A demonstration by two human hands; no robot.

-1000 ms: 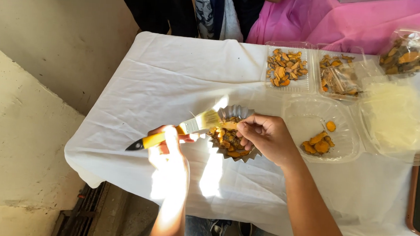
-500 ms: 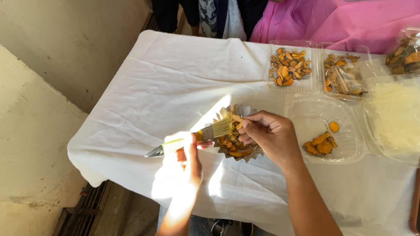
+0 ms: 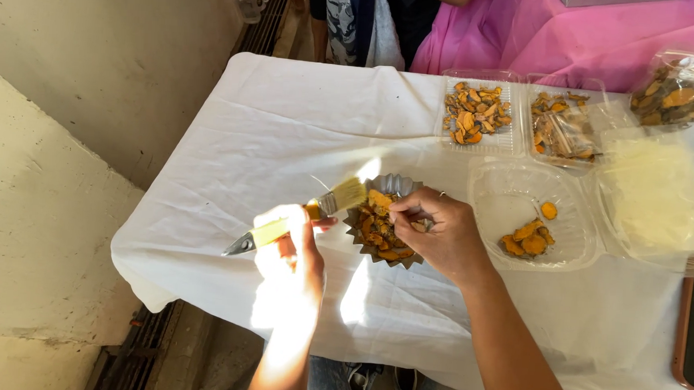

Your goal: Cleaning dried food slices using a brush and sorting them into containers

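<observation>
My left hand [image 3: 289,252] grips a flat paintbrush [image 3: 302,214] with a yellow handle; its pale bristles touch the orange pieces at the left rim of a fluted metal tin [image 3: 400,184]. The tin sits on the white tablecloth [image 3: 270,134] and holds several orange slices [image 3: 373,225]. My right hand [image 3: 437,233] rests over the tin's right side, fingertips pinched on a small piece at its rim.
A clear tray [image 3: 516,189] with a few orange pieces lies right of the tin. Behind it stand two clear boxes of orange chips [image 3: 476,114] and mixed chips [image 3: 564,124]. A pale sheet [image 3: 652,190] and a bag [image 3: 674,90] lie far right. A person stands behind the table.
My left hand and the brush have shifted right, bringing the bristles onto the tin's contents. My right hand stays on the tin.
</observation>
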